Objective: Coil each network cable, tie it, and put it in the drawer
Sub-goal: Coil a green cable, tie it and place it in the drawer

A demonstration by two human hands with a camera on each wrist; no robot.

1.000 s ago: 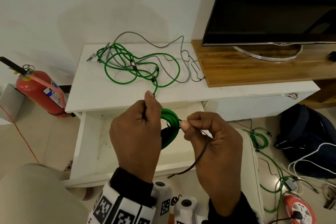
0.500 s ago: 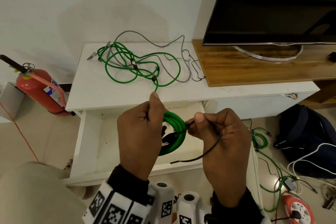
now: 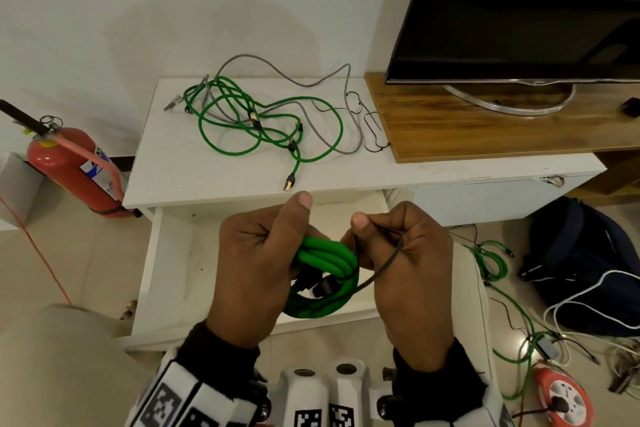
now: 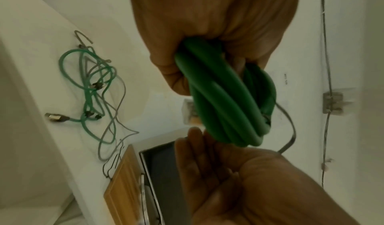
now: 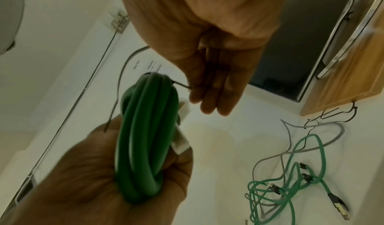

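1. My left hand (image 3: 256, 274) has its grip wrapped round the coiled green cable (image 3: 325, 274), thumb up, holding the bundle above the open drawer (image 3: 180, 270).
2. My right hand (image 3: 412, 274) sits just beside the coil; its grip pinches a thin black tie (image 3: 388, 262) between thumb and curled fingers (image 5: 209, 87).
3. The tie runs from that pinch down to the coil and touches the green loops; whether it goes all the way round them I cannot tell.
4. In the left wrist view the loops (image 4: 224, 100) bulge out of my fist, crossing one another.
5. The drawer stands pulled out under the white counter (image 3: 207, 170).
6. On the counter behind the drawer lie loose green cables (image 3: 263, 125) tangled with a grey cable (image 3: 311, 83), with thin black wire ties (image 3: 370, 121) just beside them.
7. A red fire extinguisher (image 3: 69, 166) stands left of the counter; a dark television (image 3: 519, 10) stands on a wooden board (image 3: 450, 135) to its right.
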